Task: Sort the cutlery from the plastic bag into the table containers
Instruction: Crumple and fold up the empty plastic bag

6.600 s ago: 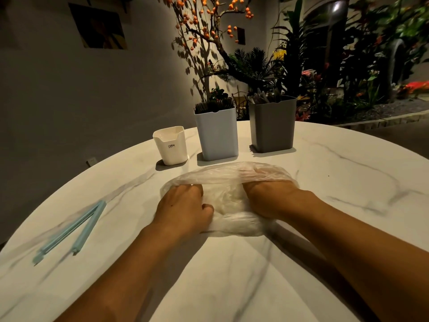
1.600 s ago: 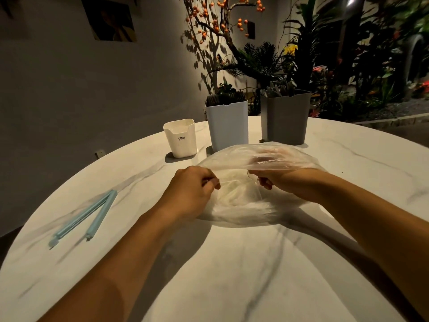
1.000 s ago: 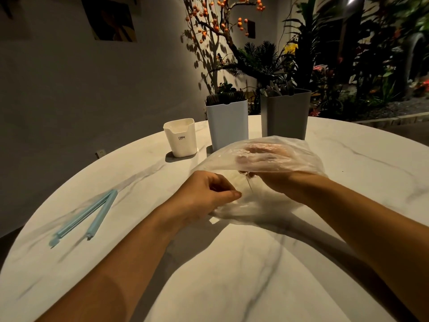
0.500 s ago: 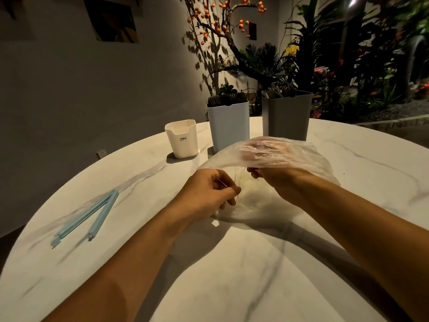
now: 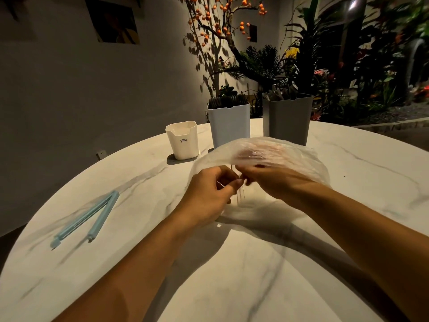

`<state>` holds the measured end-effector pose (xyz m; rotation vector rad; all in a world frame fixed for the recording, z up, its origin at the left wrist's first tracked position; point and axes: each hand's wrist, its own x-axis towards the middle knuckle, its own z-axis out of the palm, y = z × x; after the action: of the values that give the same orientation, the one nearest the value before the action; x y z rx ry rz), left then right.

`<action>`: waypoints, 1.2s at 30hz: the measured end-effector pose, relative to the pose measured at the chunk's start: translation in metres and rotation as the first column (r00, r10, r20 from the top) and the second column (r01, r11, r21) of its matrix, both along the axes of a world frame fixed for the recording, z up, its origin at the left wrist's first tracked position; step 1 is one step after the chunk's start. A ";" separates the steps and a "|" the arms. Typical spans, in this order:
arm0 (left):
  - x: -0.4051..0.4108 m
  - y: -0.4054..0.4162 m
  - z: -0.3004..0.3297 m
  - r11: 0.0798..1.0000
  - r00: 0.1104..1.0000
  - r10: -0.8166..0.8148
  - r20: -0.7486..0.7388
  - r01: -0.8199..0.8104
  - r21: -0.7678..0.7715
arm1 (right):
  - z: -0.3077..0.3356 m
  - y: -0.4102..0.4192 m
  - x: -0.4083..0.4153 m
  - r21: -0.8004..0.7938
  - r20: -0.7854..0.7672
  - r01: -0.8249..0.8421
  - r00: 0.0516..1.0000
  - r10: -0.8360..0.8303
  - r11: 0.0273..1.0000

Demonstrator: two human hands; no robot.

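A clear plastic bag (image 5: 290, 159) lies crumpled at the middle of the round marble table (image 5: 255, 275). My left hand (image 5: 209, 191) pinches the bag's near edge. My right hand (image 5: 276, 180) grips the bag's edge right beside it, its fingers partly under the film. Any cutlery inside the bag is hidden. Behind the bag stand a small white container (image 5: 183, 140), a tall light-blue container (image 5: 228, 124) with dark cutlery, and a tall grey container (image 5: 287, 119) with cutlery.
A light-blue bag clip (image 5: 90, 217) lies open on the left of the table. A wall stands behind on the left, with potted plants and a branch of orange berries behind the containers.
Both hands went from pressing the bag flat to pinching its edge and lifting it. Over the last second the two hands have drawn closer together at the bag's near edge.
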<state>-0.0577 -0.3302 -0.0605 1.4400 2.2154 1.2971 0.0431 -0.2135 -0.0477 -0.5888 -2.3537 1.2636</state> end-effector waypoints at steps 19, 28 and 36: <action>0.008 -0.014 0.030 0.967 0.969 0.130 0.211 -0.076 -0.243 | 0.019 -0.026 -0.002 -0.328 0.197 0.232 0.965 -0.174 0.916; 0.023 -0.046 0.030 0.962 0.969 0.181 0.166 -0.140 -0.233 | 0.019 -0.058 0.015 -0.295 0.127 0.131 0.987 -0.096 0.946; 0.031 -0.070 0.035 0.976 0.971 0.170 0.167 -0.142 -0.164 | 0.031 -0.089 0.030 -0.139 0.085 0.085 0.994 -0.074 0.987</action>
<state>-0.0268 -0.3999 -0.0257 1.0691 2.2870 1.2209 0.0729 -0.3025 -0.0163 -0.7841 -2.2913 1.4049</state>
